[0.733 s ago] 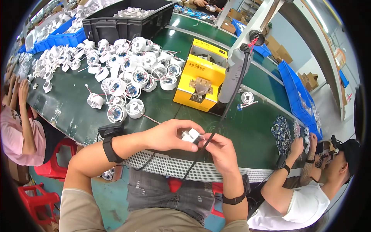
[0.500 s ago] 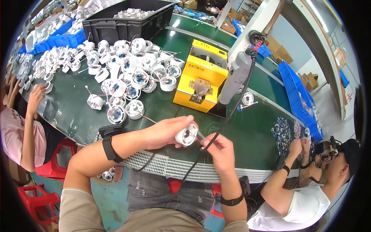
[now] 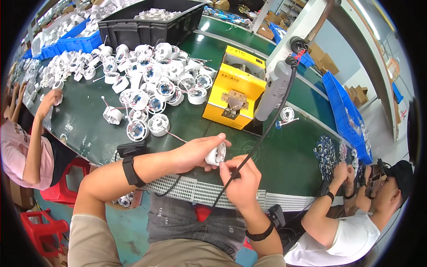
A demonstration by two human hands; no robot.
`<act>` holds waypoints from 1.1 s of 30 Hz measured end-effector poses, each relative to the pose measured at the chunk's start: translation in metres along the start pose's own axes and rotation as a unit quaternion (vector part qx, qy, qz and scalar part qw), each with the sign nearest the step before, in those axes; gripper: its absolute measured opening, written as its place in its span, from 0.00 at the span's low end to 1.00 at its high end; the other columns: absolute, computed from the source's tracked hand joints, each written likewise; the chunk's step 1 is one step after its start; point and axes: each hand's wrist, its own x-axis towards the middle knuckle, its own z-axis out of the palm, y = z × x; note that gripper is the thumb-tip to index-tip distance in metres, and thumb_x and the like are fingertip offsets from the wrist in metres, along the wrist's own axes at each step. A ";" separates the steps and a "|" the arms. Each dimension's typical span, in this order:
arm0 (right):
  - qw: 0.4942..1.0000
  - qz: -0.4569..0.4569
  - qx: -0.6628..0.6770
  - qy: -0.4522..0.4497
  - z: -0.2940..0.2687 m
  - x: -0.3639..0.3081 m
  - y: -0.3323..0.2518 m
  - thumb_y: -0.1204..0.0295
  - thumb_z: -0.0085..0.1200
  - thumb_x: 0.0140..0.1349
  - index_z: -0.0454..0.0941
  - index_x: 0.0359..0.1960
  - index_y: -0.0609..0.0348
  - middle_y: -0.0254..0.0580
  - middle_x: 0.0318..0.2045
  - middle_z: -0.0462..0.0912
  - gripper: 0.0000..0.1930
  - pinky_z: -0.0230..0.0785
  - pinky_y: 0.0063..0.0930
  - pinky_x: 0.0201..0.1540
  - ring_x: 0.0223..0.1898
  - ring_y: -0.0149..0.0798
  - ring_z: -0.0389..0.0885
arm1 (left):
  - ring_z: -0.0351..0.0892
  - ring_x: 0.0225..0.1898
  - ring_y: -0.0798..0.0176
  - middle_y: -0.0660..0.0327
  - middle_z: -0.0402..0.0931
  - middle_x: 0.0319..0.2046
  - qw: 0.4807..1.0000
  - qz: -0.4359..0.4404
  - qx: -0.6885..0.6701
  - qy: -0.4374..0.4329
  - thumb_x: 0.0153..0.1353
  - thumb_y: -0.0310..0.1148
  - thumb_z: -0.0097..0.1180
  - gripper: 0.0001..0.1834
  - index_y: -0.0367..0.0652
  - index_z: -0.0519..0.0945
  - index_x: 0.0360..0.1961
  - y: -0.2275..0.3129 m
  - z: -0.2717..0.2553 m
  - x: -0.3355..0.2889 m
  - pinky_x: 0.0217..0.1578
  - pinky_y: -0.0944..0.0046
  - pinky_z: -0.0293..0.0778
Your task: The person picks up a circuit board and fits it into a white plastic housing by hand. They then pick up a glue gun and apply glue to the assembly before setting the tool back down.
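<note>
My left hand (image 3: 198, 153) is closed around a small white round plastic housing (image 3: 215, 155), its open side tilted toward my right. Close against the housing's lower right edge is my right hand (image 3: 242, 178), fingers pinched together; whatever is between them is hidden. A black cable (image 3: 252, 153) passes in front of that hand. From beside my left wrist a thin reddish wire (image 3: 177, 137) runs to a white housing (image 3: 158, 125) on the green table. Many similar housings, some with blue circuit boards (image 3: 165, 89), lie heaped beyond my left hand.
A yellow box-shaped machine (image 3: 233, 95) stands ahead, with a grey powered screwdriver (image 3: 274, 89) upright beside it. A loose white part (image 3: 287, 114) lies to its right. Black bin (image 3: 147, 29) and blue trays (image 3: 342, 107) stand farther off. Co-workers sit at left and right.
The housing has turned in my left hand, so its open side faces more to the right. My right fingers have come in closer to its rim and curled tighter.
</note>
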 end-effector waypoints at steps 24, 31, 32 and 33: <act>0.910 0.245 0.332 0.041 -0.009 0.002 0.004 0.81 0.55 0.62 0.76 0.46 0.68 0.39 0.30 0.81 0.11 0.75 0.20 0.28 0.27 0.30 0.81 | 0.72 0.51 0.66 0.63 0.71 0.51 0.979 0.130 -0.139 -0.073 0.72 0.34 0.40 0.19 0.43 0.68 0.62 -0.005 0.011 0.000 0.56 0.60 0.68; 0.944 0.207 0.255 0.029 0.004 0.002 0.001 0.79 0.57 0.62 0.77 0.45 0.69 0.41 0.37 0.77 0.10 0.74 0.18 0.29 0.30 0.30 0.81 | 0.66 0.57 0.66 0.63 0.65 0.58 0.963 0.172 -0.163 -0.128 0.72 0.31 0.40 0.22 0.42 0.62 0.66 -0.007 0.012 -0.002 0.57 0.61 0.63; 0.944 0.207 0.255 0.028 0.005 0.001 0.003 0.79 0.57 0.62 0.77 0.45 0.69 0.41 0.37 0.77 0.10 0.74 0.18 0.29 0.30 0.30 0.81 | 0.66 0.58 0.66 0.63 0.65 0.59 0.962 0.166 -0.168 -0.140 0.72 0.31 0.39 0.22 0.41 0.62 0.66 -0.008 0.013 -0.003 0.57 0.62 0.63; 0.950 0.206 0.230 0.044 0.007 0.001 0.004 0.79 0.60 0.59 0.80 0.41 0.68 0.38 0.36 0.77 0.09 0.73 0.19 0.30 0.31 0.29 0.81 | 0.66 0.58 0.66 0.63 0.65 0.59 0.961 0.167 -0.169 -0.139 0.72 0.31 0.39 0.22 0.41 0.62 0.66 -0.010 0.011 -0.003 0.57 0.62 0.63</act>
